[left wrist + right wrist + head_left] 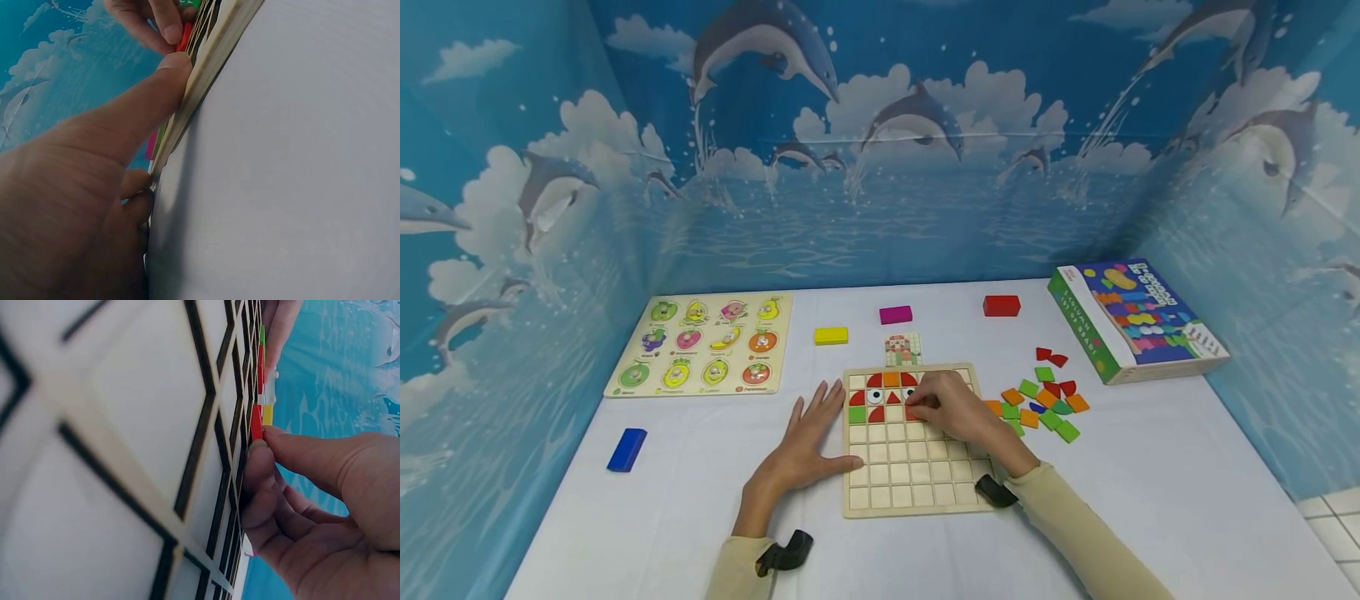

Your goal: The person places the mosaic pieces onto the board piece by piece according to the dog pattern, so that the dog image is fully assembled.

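Observation:
A wooden grid board (898,475) lies on the table with red, orange and green tiles and round eye tiles in its upper rows. My right hand (955,406) is over those rows, pinching a red tile (257,422) between thumb and fingertips, low against the grid. My left hand (808,446) rests at the board's left side with fingers spread. Its thumb (169,78) touches the board's edge. Just beyond the board lies a small pattern card (902,349) with a picture in coloured squares.
Loose red, green, orange and blue tiles (1048,397) are scattered right of the board. Behind stand yellow (831,336), magenta (896,315) and red blocks (1002,306). A fruit puzzle board (700,343) and blue block (627,450) lie left; a game box (1138,321) lies at the back right.

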Demonstrator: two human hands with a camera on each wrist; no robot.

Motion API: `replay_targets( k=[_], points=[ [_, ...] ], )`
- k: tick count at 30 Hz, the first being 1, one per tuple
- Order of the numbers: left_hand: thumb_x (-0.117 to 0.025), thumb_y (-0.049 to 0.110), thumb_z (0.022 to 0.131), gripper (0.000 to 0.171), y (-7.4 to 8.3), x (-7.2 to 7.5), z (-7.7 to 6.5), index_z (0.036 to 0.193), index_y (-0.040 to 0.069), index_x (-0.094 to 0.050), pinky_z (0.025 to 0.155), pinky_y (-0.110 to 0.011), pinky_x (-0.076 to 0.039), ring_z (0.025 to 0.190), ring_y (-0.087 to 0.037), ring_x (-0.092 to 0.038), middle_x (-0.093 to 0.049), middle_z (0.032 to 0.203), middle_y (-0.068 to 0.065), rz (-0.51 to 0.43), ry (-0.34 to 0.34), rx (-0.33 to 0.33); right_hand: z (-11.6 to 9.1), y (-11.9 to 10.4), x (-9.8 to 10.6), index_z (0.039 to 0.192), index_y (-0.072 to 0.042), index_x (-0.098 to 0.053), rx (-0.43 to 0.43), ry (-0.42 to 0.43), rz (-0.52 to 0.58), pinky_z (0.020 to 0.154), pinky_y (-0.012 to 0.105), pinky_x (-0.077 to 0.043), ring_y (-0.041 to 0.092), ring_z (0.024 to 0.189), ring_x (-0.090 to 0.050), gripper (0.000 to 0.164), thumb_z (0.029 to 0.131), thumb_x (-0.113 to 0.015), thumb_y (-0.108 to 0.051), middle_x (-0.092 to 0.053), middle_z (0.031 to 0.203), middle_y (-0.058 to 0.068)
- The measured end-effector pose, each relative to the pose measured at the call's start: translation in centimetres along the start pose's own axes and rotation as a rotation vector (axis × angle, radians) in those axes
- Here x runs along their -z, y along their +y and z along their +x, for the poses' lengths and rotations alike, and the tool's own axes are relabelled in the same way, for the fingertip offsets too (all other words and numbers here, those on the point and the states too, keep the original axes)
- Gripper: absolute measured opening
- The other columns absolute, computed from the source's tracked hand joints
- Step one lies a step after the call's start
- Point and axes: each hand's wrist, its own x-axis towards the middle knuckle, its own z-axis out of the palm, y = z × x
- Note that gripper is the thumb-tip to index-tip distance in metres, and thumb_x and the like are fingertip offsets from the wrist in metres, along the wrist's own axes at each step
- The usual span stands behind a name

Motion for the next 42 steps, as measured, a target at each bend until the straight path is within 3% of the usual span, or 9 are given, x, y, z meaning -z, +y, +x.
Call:
replay_targets(
  k=[11, 17, 21, 29, 35, 42],
  points=[
    [-0.091, 0.044, 0.086, 0.114, -0.1, -0.1, 0.1, 0.173, 0.014, -0.024, 0.135, -0.055, 0.008, 0.169, -0.024, 0.001, -0.015, 0.181, -0.001, -0.003, 0.015, -0.016, -0.2, 0.1, 0.2, 0.105, 0.001, -0.085, 0.012, -0.01, -0.009, 0.064, 0.021, -0.053, 0.008, 0.077, -0.059, 0.013, 0.093, -0.081, 0.003, -0.073, 0.089, 0.002],
    [-0.091, 0.044, 0.086, 0.116, 0.0, -0.1, 0.0, 0.174, 0.016, -0.021, 0.136, -0.051, 0.008, 0.169, -0.019, 0.003, -0.012, 0.182, 0.002, 0.007, 0.0, 0.0, -0.2, 0.2, 0.2, 0.099, -0.001, -0.087, 0.014, -0.002, -0.005, 0.068, 0.022, -0.057, 0.01, 0.079, -0.063, 0.011, 0.091, -0.083, 0.004, -0.073, 0.086, 0.001],
    [-0.092, 0.043, 0.085, 0.115, 0.0, -0.1, -0.1, 0.173, 0.014, -0.023, 0.135, -0.054, 0.007, 0.169, -0.023, 0.001, -0.015, 0.181, -0.001, -0.001, 0.009, -0.012, -0.2, 0.2, 0.3, 0.096, -0.002, -0.087, 0.007, -0.01, -0.008, 0.07, 0.023, -0.057, 0.012, 0.082, -0.064, 0.01, 0.089, -0.084, 0.005, -0.072, 0.086, 0.0],
    [-0.091, 0.044, 0.086, 0.114, 0.1, -0.1, 0.0, 0.174, 0.017, -0.023, 0.136, -0.05, 0.008, 0.168, -0.018, 0.003, -0.013, 0.181, 0.004, 0.006, 0.003, 0.014, -0.3, 0.4, 0.7, 0.098, -0.003, -0.087, -0.012, -0.024, 0.02, 0.068, 0.022, -0.055, 0.009, 0.082, -0.062, 0.009, 0.092, -0.084, 0.001, -0.072, 0.087, -0.002],
    [-0.091, 0.045, 0.085, 0.114, 0.2, 0.0, 0.0, 0.173, 0.018, -0.024, 0.136, -0.051, 0.008, 0.168, -0.018, 0.002, -0.014, 0.181, 0.004, -0.003, 0.01, 0.015, -0.5, 1.1, 2.5, 0.103, -0.003, -0.086, 0.004, 0.017, 0.076, 0.064, 0.022, -0.052, 0.014, 0.076, -0.058, 0.009, 0.095, -0.082, -0.006, -0.072, 0.089, -0.001],
    [-0.091, 0.044, 0.085, 0.114, 0.1, -0.1, -0.1, 0.173, 0.018, -0.024, 0.136, -0.051, 0.007, 0.168, -0.018, 0.002, -0.014, 0.181, 0.004, -0.007, 0.009, 0.009, -1.7, 3.2, 6.2, 0.119, -0.002, -0.082, -0.079, -0.003, 0.067, 0.072, 0.024, -0.058, 0.016, 0.081, -0.063, 0.025, 0.097, -0.082, -0.012, -0.076, 0.095, -0.001]
  ],
)
